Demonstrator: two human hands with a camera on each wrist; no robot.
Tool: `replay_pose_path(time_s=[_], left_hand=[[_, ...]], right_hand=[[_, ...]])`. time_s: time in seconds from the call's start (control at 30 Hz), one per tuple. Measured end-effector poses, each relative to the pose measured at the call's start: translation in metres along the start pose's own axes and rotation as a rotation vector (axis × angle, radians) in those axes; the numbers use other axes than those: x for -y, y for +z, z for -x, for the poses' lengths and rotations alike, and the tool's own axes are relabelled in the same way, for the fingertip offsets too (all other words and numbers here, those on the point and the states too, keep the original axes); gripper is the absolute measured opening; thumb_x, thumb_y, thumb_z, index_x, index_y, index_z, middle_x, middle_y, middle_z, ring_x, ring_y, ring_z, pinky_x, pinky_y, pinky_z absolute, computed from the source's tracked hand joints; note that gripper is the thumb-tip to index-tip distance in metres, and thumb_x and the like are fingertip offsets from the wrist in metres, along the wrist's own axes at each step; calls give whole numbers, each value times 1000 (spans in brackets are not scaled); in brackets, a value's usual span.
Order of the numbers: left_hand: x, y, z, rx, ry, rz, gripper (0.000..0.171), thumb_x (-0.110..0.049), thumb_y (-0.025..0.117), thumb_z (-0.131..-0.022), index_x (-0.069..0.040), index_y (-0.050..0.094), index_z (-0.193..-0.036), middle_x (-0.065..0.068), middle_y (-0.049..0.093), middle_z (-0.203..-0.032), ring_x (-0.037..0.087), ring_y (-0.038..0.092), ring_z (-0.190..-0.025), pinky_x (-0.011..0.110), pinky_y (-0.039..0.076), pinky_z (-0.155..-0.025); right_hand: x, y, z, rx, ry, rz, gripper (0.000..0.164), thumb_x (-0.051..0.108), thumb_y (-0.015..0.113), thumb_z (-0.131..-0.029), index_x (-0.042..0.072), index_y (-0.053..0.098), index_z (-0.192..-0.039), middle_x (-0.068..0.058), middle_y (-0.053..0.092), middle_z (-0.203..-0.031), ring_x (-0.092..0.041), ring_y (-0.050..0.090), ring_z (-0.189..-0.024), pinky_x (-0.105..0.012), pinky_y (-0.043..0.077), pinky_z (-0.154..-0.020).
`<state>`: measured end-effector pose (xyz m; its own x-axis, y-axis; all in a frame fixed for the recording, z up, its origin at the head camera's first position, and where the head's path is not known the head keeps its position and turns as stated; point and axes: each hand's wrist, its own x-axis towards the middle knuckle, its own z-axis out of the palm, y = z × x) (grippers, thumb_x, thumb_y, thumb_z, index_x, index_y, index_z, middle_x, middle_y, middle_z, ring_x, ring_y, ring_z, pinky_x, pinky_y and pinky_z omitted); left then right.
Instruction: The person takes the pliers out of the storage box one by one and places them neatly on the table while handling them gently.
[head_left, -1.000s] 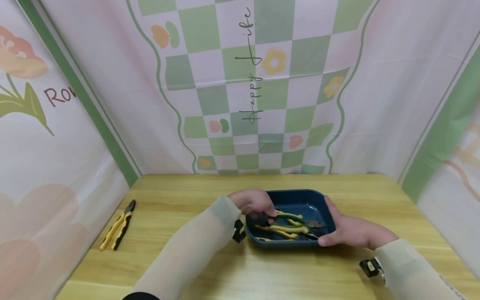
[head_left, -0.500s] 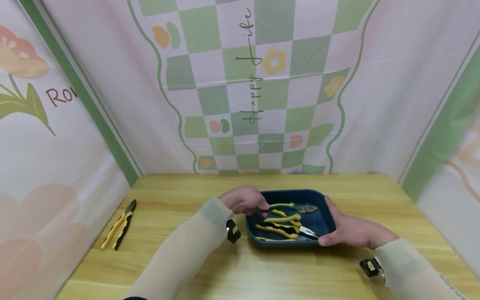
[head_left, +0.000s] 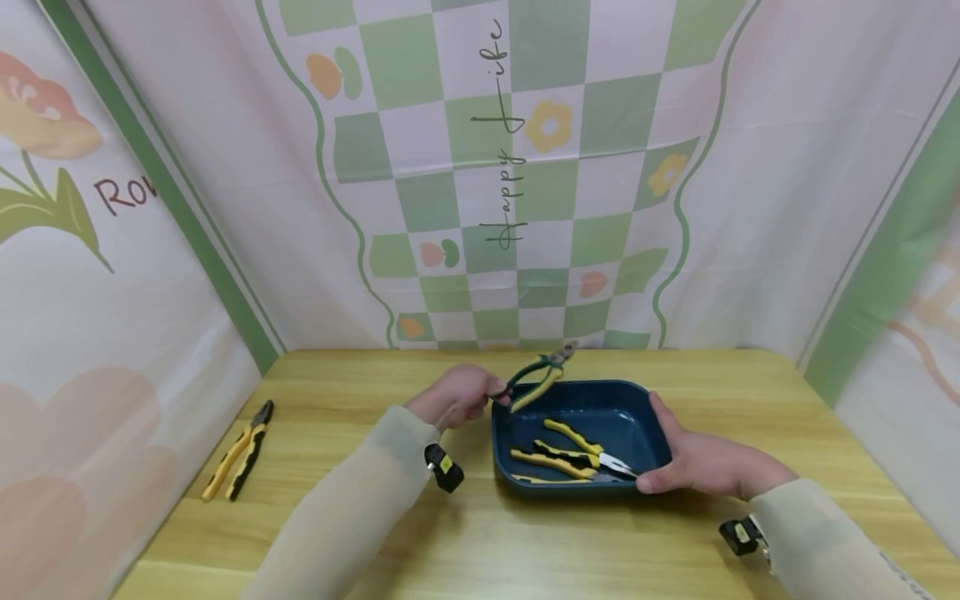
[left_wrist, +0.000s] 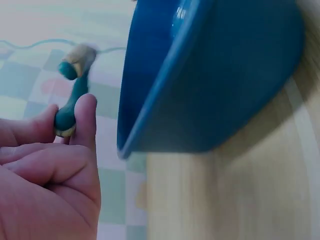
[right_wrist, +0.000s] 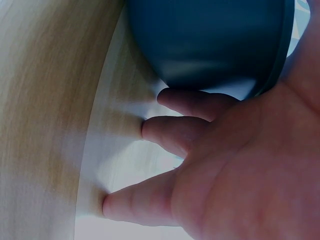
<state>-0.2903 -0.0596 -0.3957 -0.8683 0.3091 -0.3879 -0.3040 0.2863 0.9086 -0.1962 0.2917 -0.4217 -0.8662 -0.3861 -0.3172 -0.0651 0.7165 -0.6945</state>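
Observation:
My left hand (head_left: 465,394) pinches the handle end of a pair of pliers (head_left: 542,375) with green and yellow grips, held above the left rim of a dark blue tray (head_left: 585,493). Their head points up and to the right, beyond the back rim. In the left wrist view, thumb and finger meet on the green grip (left_wrist: 65,118). At the tray's right end rests my right hand (head_left: 701,458), its thumb on the near corner; straight fingers (right_wrist: 145,197) reach down to the tabletop. Inside the tray lie needle-nose pliers (head_left: 615,463) and other yellow-and-black handled tools (head_left: 551,461), partly overlapping.
Another pair of pliers (head_left: 242,450), yellow and black, lies at the left side of the wooden table (head_left: 360,375). Printed cloth (head_left: 420,200) hangs behind the table and on both sides.
The green-and-yellow pliers have been lifted out of the tray by my left hand, which moved left and up. My right hand stays at the tray.

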Motion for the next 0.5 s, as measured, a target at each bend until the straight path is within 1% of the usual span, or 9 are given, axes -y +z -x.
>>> replay_pose_path(time_s=[0.13, 0.23, 0.3, 0.4, 0.5], left_hand=[[8, -13, 1, -75, 18, 151, 21, -10, 59, -99, 6, 72, -101, 7, 68, -85, 7, 30, -47, 21, 25, -44], [15, -22, 1, -154, 23, 213, 19, -7, 59, -97, 6, 71, -102, 8, 70, -86, 6, 31, -47, 20, 26, -44], [19, -27, 2, -206, 29, 238, 18, -5, 59, -97, 7, 70, -103, 11, 71, -88, 6, 32, -47, 20, 26, -43], [27, -34, 3, -281, 29, 246, 20, -4, 59, -96, 8, 69, -108, 13, 71, -92, 5, 31, -47, 20, 26, -41], [36, -41, 7, -329, 26, 208, 21, -5, 58, -97, 8, 69, -109, 17, 70, -104, 4, 29, -44, 19, 26, -38]], right_hand=[[0, 1, -1, 5, 6, 3, 133, 43, 81, -83, 4, -26, -152, -46, 4, -151, -51, 42, -126, -68, 27, -103], [0, 1, -1, 4, 6, 7, 133, 43, 81, -83, 4, -26, -152, -46, 5, -150, -49, 45, -124, -67, 29, -102], [0, 1, -1, 3, 5, 7, 133, 43, 81, -83, 4, -26, -152, -46, 5, -150, -47, 46, -123, -67, 29, -102], [-2, 0, -1, 4, 3, 6, 132, 42, 81, -83, 4, -26, -152, -46, 5, -151, -47, 45, -123, -66, 30, -102], [-2, 0, -1, 7, 4, 4, 132, 42, 80, -83, 4, -26, -152, -46, 5, -151, -47, 45, -123, -65, 30, -102]])
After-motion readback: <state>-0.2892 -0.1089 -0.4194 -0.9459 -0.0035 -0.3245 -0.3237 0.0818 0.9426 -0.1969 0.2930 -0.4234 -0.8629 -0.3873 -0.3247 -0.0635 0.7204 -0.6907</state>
